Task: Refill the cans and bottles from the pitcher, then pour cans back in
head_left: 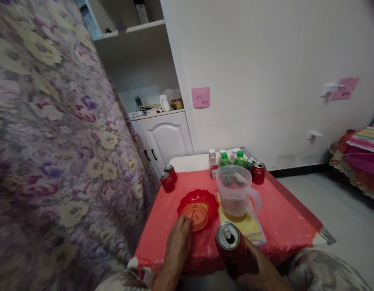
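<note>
My right hand (259, 262) is wrapped round an opened dark red can (235, 250), held upright but slightly tilted at the table's near edge. My left hand (181, 234) has its fingers curled at the near left rim of an orange translucent dish (195, 218); the fingertips are partly hidden. That dish rests in a red scalloped plate (215, 204). Right of the plate, a clear plastic pitcher (233, 194) with its handle to the right stands on a yellow cloth (250, 230).
Two red cans (167, 182) stand at the back left of the red-covered table (284, 214). Several bottles (225, 159), some green-capped, and a red can (258, 173) stand at the back right. A floral curtain (68, 161) hangs left.
</note>
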`<state>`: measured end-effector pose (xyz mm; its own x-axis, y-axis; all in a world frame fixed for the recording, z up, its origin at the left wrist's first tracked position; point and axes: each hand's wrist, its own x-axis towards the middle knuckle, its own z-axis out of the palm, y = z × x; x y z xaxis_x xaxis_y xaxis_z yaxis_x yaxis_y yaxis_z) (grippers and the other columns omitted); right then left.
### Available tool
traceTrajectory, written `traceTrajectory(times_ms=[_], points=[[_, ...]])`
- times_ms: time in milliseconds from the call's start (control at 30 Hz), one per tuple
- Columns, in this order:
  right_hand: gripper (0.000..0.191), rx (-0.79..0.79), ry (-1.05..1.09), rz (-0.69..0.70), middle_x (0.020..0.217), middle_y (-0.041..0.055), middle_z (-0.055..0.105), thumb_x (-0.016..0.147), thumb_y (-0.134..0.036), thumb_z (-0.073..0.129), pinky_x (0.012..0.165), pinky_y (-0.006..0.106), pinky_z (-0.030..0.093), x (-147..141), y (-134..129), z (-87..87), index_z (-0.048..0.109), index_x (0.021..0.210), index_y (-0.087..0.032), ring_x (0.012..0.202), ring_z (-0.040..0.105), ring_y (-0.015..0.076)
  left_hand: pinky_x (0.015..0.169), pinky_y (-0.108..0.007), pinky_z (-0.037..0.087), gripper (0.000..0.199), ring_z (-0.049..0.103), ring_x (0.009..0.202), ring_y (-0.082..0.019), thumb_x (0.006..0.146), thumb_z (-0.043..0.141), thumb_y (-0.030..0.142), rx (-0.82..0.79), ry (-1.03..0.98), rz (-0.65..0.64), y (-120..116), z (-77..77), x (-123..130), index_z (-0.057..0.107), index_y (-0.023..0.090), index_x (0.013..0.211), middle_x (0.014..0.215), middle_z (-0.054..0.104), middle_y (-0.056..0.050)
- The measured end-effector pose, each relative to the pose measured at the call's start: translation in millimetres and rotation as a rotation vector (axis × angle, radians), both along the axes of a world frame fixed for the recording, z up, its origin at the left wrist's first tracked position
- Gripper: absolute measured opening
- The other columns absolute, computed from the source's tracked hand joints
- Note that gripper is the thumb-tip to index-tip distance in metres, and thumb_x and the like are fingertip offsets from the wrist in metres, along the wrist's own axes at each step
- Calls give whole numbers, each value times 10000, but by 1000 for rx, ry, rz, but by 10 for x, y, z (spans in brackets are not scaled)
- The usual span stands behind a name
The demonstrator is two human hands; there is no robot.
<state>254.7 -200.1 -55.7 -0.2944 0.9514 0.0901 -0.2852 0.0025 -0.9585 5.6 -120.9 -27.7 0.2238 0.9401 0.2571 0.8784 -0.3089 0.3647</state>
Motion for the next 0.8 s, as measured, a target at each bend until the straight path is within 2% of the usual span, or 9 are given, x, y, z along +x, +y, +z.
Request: traceTrajectory(times_ms=[100, 200, 267, 367, 467, 567, 667, 800], points=[[915, 35, 43, -33, 1365, 152, 629, 552, -426, 873, 1117, 482, 373, -68, 45, -16, 544, 1373, -192, 1292, 548, 375, 927, -362, 528, 303, 662, 1043, -245, 937, 420, 317, -6, -313, -41, -162, 40, 68, 676, 197, 1045, 1084, 702, -120], [894, 56, 26, -66, 1323, 151, 656, 522, -500, 889, 1094, 498, 402, -126, 97, -79, 578, 1307, -208, 1267, 564, 389, 929, -380, 552, 341, 671, 1062, -254, 918, 501, 447, -159, -643, -41, -404, 35, 220, 655, 218, 1118, 1127, 724, -102], [882, 61, 20, -79, 1294, 148, 672, 529, -533, 885, 1083, 506, 415, -156, 119, -118, 574, 1292, -216, 1247, 579, 387, 997, -403, 535, 439, 642, 1166, -265, 912, 519, 463, -251, -769, -69, -552, -37, 351, 579, 224, 1276, 1257, 689, -115], [870, 70, 33, -130, 1269, 153, 678, 550, -554, 876, 1072, 512, 425, -203, 133, -176, 559, 1284, -211, 1215, 599, 380, 1081, -470, 484, 606, 555, 1308, -311, 843, 616, 438, -219, -930, -113, -691, -223, 561, 471, 213, 1388, 1436, 571, -152], [869, 64, 33, -222, 1296, 169, 657, 537, -541, 881, 1059, 501, 441, -260, 127, -252, 552, 1264, -196, 1222, 590, 383, 1069, -462, 500, 803, 560, 1298, -324, 693, 749, 320, -206, -949, -65, -737, -376, 740, 415, 233, 1419, 1471, 530, -149], [746, 56, -51, -282, 1311, 168, 649, 622, -446, 821, 1058, 479, 451, -311, 93, -326, 548, 1269, -192, 1213, 598, 363, 1087, -455, 487, 914, 535, 1331, -333, 595, 761, 208, -213, -898, 46, -747, -423, 836, 389, 227, 1430, 1458, 542, -149], [601, 84, -212, -316, 1313, 161, 646, 719, -332, 701, 1079, 468, 441, -349, 37, -382, 551, 1285, -195, 1208, 603, 339, 1065, -476, 509, 907, 563, 1307, -340, 571, 726, 161, -261, -867, 108, -765, -444, 844, 402, 233, 1415, 1400, 600, -140], [600, 106, -279, -283, 1388, 149, 597, 749, -316, 660, 1118, 463, 415, -380, -6, -458, 543, 1329, -217, 1301, 542, 340, 1089, -492, 489, 875, 565, 1305, -353, 556, 741, 173, -239, -806, 147, -790, -505, 705, 446, 254, 1375, 1374, 626, -131]])
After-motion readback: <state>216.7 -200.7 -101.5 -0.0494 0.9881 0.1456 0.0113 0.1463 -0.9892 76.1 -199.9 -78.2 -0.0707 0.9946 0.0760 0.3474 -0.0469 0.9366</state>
